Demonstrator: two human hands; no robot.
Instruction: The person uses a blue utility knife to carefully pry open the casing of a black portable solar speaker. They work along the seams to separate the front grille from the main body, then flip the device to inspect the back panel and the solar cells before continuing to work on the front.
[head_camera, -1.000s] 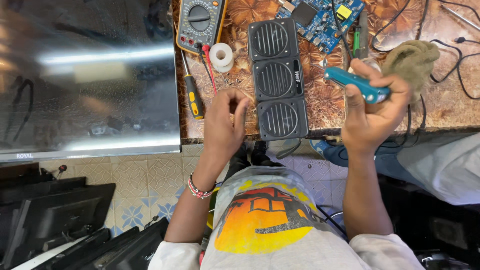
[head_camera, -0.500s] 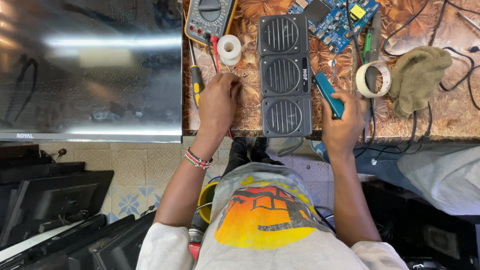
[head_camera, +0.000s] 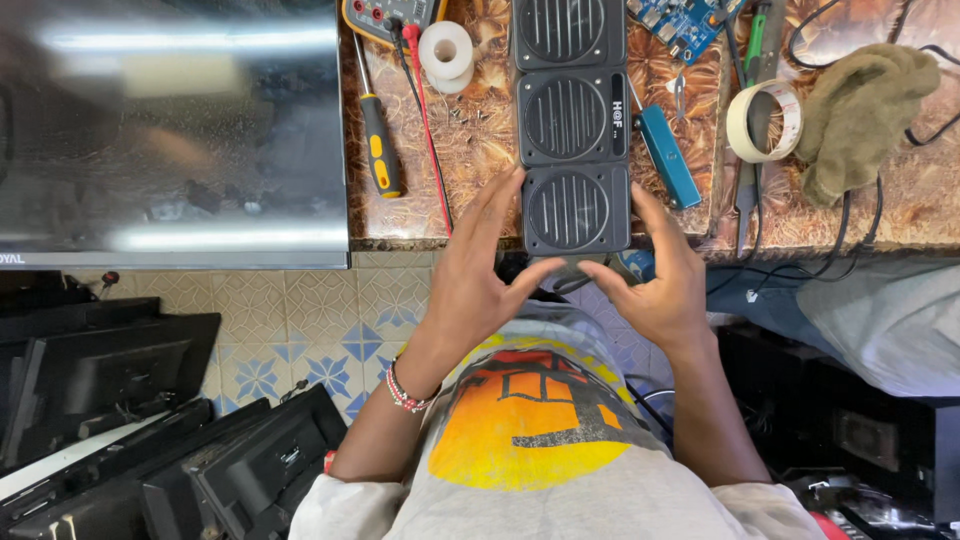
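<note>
A long black speaker bar (head_camera: 570, 110) with three round grilles lies on the brown patterned table (head_camera: 480, 150), its near end at the table's edge. My left hand (head_camera: 475, 275) is spread against the left side of that near end, fingertips touching it. On the right side, my right hand (head_camera: 655, 280) has its fingers against the speaker's corner. Both thumbs reach under the end. A blue-handled tool (head_camera: 668, 155) lies on the table just right of the speaker, free of either hand.
A yellow-and-black screwdriver (head_camera: 380, 150), a red probe wire (head_camera: 430, 140), a multimeter (head_camera: 390, 15) and a white tape roll (head_camera: 446, 52) lie left of the speaker. A masking tape roll (head_camera: 765, 120), olive cloth (head_camera: 860, 110) and blue circuit board (head_camera: 685, 20) lie right. A flat screen (head_camera: 170, 130) fills the left.
My right hand has put the blue-handled tool down beside the speaker. Both hands have come to the speaker's near end.
</note>
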